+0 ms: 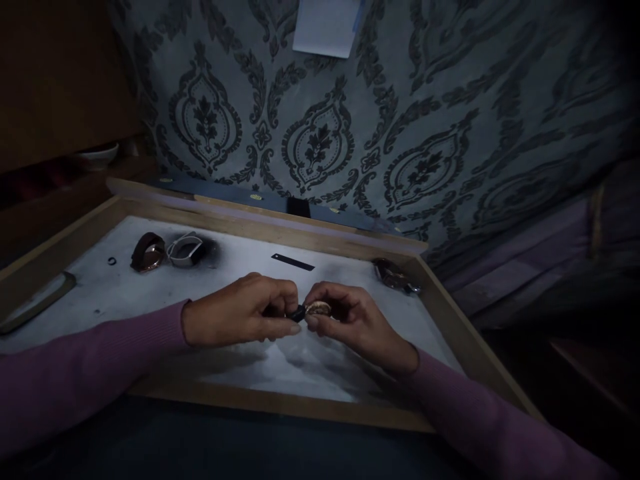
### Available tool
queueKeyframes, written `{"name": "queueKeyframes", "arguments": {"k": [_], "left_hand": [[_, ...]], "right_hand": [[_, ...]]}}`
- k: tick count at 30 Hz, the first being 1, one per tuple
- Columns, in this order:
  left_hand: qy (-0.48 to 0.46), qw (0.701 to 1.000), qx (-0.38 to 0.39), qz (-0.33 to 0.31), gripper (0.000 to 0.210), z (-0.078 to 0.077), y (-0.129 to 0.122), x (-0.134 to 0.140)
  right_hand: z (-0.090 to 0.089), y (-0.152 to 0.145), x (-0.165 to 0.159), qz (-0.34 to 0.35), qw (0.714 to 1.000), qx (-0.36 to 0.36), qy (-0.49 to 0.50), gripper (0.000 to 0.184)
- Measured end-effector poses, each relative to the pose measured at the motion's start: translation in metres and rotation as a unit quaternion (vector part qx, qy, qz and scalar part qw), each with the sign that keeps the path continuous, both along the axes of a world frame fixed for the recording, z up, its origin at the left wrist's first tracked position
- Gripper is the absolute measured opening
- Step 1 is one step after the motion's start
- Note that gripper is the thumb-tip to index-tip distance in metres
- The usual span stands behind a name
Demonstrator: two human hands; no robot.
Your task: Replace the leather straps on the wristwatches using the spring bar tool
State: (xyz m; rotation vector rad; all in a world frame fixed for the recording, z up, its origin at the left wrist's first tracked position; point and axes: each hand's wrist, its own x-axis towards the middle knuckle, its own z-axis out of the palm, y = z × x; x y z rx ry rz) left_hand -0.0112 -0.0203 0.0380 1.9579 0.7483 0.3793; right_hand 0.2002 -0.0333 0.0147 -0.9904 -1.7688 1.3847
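Observation:
Pinched in the fingers of my right hand (357, 320) is a round, gold-rimmed watch case (319, 309), its edge turned up. My left hand (247, 312) grips a small black piece (298, 314) between thumb and fingers. That piece touches, or nearly touches, the left side of the case; whether the two are joined I cannot tell. Both hands are above the white bottom of a shallow wooden tray (280, 400). Beyond them lies a flat black strip (293, 262) with a small hole at one end.
A brown-strapped watch (137, 251) and a grey-strapped watch (184, 253) stand at the tray's back left, near a small black ring (112, 261). An olive-edged band (43, 308) lies far left. Dark, shiny watch-like items (393, 275) sit back right. Patterned wallpaper (320, 133) rises behind.

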Motion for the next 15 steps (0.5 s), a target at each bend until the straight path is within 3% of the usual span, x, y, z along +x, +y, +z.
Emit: {"name": "queueKeyframes", "arguments": {"k": [3,5,11,15], "left_hand": [[0.028,0.991,0.128,0.023,0.014,-0.0021,-0.0005,-0.0008],[0.038,0.986,0.160,0.025,0.012,-0.0034,-0.0001,-0.0017],[0.035,0.986,0.163,0.019,0.006,-0.0067,0.0004,0.0004],[0.026,0.993,0.116,0.019,0.008,-0.0104,0.0008,0.0036]], "right_hand": [[0.0002,-0.0007,0.0007,0.003,1.000,-0.019,-0.004,0.020],[0.0010,-0.0010,0.0006,0.004,0.999,-0.033,-0.004,0.022],[-0.0007,-0.0001,-0.0009,0.017,0.997,-0.078,-0.003,0.028],[-0.0031,0.0007,-0.0018,0.022,0.995,-0.095,0.002,0.030]]}}
